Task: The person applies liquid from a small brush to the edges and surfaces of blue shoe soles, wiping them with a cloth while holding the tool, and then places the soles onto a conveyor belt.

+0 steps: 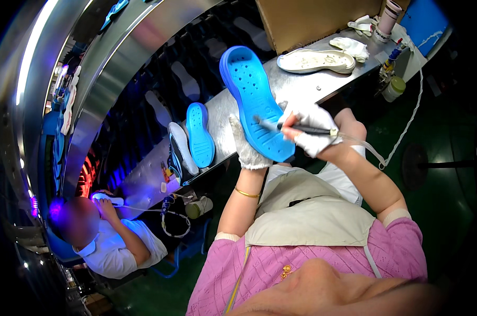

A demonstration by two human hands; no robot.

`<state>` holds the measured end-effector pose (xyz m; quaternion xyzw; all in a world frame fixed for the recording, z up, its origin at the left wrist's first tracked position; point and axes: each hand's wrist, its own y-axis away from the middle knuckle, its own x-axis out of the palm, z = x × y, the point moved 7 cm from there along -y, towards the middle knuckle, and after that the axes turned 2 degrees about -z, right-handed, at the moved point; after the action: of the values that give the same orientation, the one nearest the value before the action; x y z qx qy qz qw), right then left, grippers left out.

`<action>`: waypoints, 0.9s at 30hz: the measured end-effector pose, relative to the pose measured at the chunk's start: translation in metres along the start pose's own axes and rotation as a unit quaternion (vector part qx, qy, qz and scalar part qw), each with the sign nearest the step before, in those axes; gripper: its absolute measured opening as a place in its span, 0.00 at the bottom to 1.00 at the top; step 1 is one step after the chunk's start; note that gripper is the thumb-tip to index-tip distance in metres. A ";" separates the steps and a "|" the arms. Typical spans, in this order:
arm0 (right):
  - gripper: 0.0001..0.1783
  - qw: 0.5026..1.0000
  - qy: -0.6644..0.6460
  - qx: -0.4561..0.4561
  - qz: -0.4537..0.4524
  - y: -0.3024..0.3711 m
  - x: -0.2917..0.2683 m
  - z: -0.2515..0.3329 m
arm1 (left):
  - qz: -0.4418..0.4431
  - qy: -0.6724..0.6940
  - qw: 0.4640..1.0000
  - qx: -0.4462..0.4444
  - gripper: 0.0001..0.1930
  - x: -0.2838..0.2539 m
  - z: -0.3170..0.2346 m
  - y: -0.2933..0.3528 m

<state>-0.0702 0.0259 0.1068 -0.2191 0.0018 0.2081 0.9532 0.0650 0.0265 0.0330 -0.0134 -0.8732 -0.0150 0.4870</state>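
Note:
My left hand [247, 150], in a pale work glove, grips a blue shoe sole [253, 89] by its left edge. The sole is tilted up in front of me, its holed and grooved inner face showing. In my right hand [314, 126] is a brush [305, 128] with a dark handle, held like a pen; some fingertips poke bare out of the white glove. The bristle end lies over the lower half of the sole and seems to touch it. A thin clear tube [372, 150] runs from the handle's back end.
On the metal bench [307, 87] sit another blue sole [200, 134], a dark shoe upper [182, 151], a white sole [317, 61] and white gloves [351, 47]. Behind runs a dark conveyor with soles [186, 80]. A cardboard sheet [322, 23] stands behind. A co-worker [117, 237] sits left; a jar [393, 89] hangs right.

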 end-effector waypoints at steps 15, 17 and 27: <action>0.03 0.968 -0.158 0.196 0.020 0.019 0.024 -0.030 | 0.035 0.109 0.992 0.046 0.42 -0.009 -0.023 -0.015; 0.03 0.980 -0.147 0.137 0.008 0.016 0.019 -0.025 | 0.059 0.114 0.991 0.048 0.42 -0.005 -0.026 -0.017; 0.05 0.982 -0.137 0.122 0.048 0.001 0.006 -0.016 | -0.007 0.025 0.998 0.056 0.45 -0.011 -0.041 -0.028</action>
<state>-0.0636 0.0222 0.0914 -0.0703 -0.0927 0.2795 0.9530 0.1046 -0.0033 0.0446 0.0208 -0.8604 0.0301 0.5082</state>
